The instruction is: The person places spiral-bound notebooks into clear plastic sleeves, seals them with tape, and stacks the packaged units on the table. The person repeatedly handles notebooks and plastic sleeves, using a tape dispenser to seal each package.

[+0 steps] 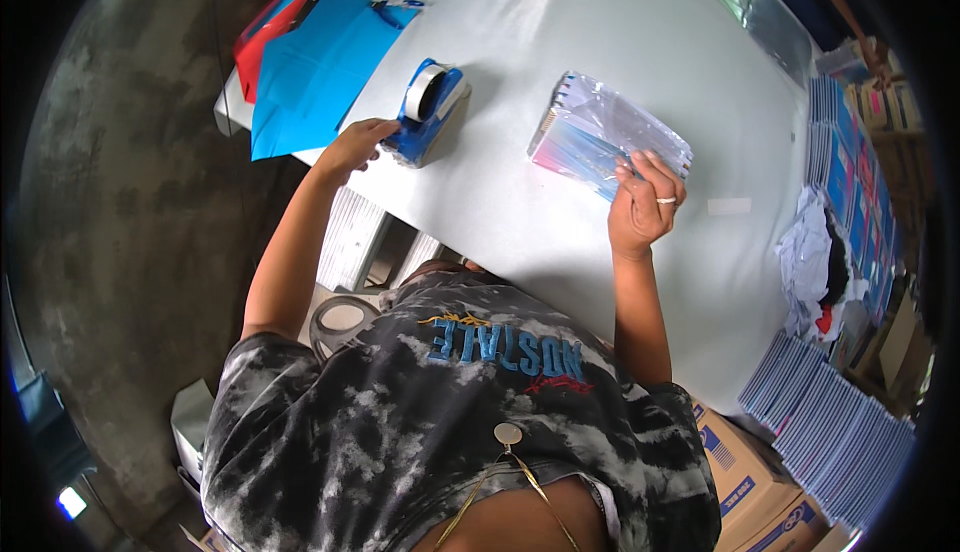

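A blue tape dispenser (408, 138) with a white roll of tape (424, 92) stands on the white table, left of the middle. My left hand (352, 150) is at its near-left end, fingers curled in and fingertips touching it. Whatever those fingers pinch is too small to see. Over to the right, my right hand (648, 202) grips the near edge of a pack of spiral notebooks (600, 132) in clear plastic. Its fingers bend over the top of the glossy wrap, and the thumb's grip is partly hidden. The pack lies at a slant, with its bound edge facing left and away.
Blue sheets (310, 67) and a red folder or bag (262, 52) lie at the far left corner, scissors-like blue handles (405, 4) on them. Stacked notebooks (825, 432), crumpled plastic (812, 252) and cartons (735, 477) line the right side. Another person's arm (850, 7) shows far right.
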